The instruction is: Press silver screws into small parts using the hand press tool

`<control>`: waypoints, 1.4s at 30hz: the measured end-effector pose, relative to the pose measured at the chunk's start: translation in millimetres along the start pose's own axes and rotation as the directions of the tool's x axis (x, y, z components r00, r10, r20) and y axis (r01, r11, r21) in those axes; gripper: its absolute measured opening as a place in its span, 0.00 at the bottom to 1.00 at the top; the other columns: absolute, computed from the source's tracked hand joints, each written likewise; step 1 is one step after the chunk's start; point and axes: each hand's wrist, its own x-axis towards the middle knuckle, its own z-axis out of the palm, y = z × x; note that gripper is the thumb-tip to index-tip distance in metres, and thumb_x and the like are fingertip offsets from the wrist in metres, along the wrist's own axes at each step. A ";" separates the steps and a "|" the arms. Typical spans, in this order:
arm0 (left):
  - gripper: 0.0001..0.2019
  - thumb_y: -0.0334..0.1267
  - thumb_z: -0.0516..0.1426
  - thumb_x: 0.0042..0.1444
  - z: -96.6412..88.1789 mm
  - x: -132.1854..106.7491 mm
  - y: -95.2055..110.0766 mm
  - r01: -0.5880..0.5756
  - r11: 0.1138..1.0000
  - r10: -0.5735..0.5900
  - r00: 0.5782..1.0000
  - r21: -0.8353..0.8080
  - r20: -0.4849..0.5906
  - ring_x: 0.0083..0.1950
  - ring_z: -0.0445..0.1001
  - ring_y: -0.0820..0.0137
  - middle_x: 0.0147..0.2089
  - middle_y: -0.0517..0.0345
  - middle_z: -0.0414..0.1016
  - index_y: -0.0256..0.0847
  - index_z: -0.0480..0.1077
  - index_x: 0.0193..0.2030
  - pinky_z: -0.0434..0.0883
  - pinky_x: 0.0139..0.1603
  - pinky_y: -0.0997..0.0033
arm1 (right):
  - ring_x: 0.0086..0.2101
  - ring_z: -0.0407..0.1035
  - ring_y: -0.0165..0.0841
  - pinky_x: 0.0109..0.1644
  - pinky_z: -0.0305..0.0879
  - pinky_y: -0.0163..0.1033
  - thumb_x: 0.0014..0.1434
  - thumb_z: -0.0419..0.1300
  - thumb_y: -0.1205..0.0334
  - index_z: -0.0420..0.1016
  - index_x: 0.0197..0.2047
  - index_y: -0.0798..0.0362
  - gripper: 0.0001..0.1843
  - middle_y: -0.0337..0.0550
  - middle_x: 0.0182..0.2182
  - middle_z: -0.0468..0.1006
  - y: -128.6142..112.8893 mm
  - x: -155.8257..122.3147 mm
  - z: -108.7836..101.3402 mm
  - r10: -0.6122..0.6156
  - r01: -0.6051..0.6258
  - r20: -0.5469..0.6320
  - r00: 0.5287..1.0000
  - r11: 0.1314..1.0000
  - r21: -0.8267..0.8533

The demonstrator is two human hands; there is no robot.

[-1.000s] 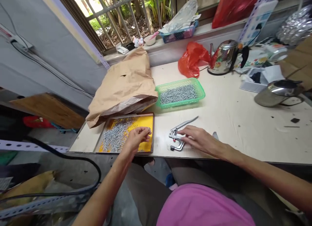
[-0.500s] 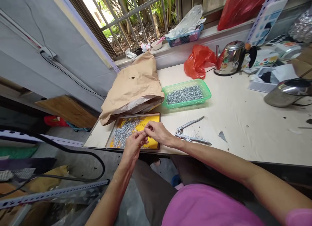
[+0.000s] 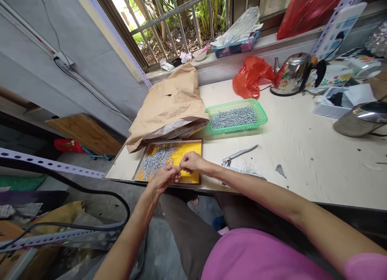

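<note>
My left hand and my right hand meet over the yellow-bottomed tray, fingertips almost touching. Both are closed in a pinch; whatever sits between the fingers is too small to make out. Under and beyond the left hand, a pile of small silvery metal pins covers much of the tray's left side. A green plastic basket with many more small metal pieces stands behind and to the right. Grey-handled pruning shears lie on the table, partly hidden by my right forearm.
A big crumpled brown paper bag leans over the tray's back edge. Farther right are a red plastic bag, a steel kettle and a second metal pot. A grey shard lies on the white table.
My hands have drawn slightly apart and the left has lowered a little toward the tray edge. The whole view has shifted slightly, so the table things appear farther right.
</note>
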 end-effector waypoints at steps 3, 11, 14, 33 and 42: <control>0.04 0.33 0.63 0.38 -1.5 -2.4 5.7 -0.063 0.938 0.097 0.992 0.340 -0.086 0.23 0.68 0.75 0.20 0.62 0.71 0.39 0.72 0.21 0.64 0.21 0.80 | 0.21 0.67 0.27 0.29 0.62 0.32 0.51 0.57 0.72 0.72 0.23 0.56 0.07 0.34 0.16 0.69 -1.8 1.4 -17.3 -0.048 0.049 0.025 0.999 0.997 -0.066; 0.17 0.44 0.66 0.39 80.3 -32.9 17.1 0.050 0.999 -0.052 0.984 0.015 0.173 0.25 0.71 0.74 0.30 0.56 0.76 0.35 0.73 0.34 0.69 0.21 0.77 | 0.37 0.68 0.34 0.41 0.59 0.36 0.67 0.51 0.66 0.77 0.44 0.56 0.13 0.49 0.38 0.76 13.3 -75.8 -103.1 -0.394 0.281 -0.012 0.919 0.676 -0.681; 0.16 0.43 0.67 0.39 113.6 -28.3 7.9 0.122 0.992 -0.121 0.963 0.008 0.242 0.22 0.67 0.78 0.27 0.59 0.73 0.34 0.72 0.32 0.62 0.17 0.80 | 0.35 0.68 0.33 0.40 0.60 0.37 0.70 0.47 0.62 0.77 0.43 0.55 0.16 0.47 0.36 0.74 47.5 -131.5 -128.0 -0.299 0.165 -0.050 0.953 0.650 -0.741; 0.13 0.39 0.65 0.46 160.1 5.9 -0.5 0.356 0.821 -0.522 0.785 0.446 0.334 0.13 0.59 0.81 0.13 0.66 0.64 0.36 0.67 0.21 0.54 0.15 0.81 | 0.36 0.65 0.31 0.36 0.52 0.35 0.69 0.48 0.65 0.74 0.42 0.55 0.13 0.46 0.38 0.71 94.8 -189.1 -149.8 -0.025 -0.097 -0.126 0.992 0.499 -0.861; 0.11 0.36 0.61 0.52 164.1 -10.4 -8.8 0.341 0.863 -0.464 0.828 0.373 0.316 0.13 0.61 0.81 0.14 0.65 0.65 0.36 0.66 0.23 0.55 0.15 0.81 | 0.34 0.63 0.31 0.33 0.48 0.36 0.68 0.49 0.67 0.74 0.40 0.55 0.12 0.46 0.39 0.72 86.1 -186.3 -154.6 -0.007 -0.118 -0.137 0.990 0.473 -0.873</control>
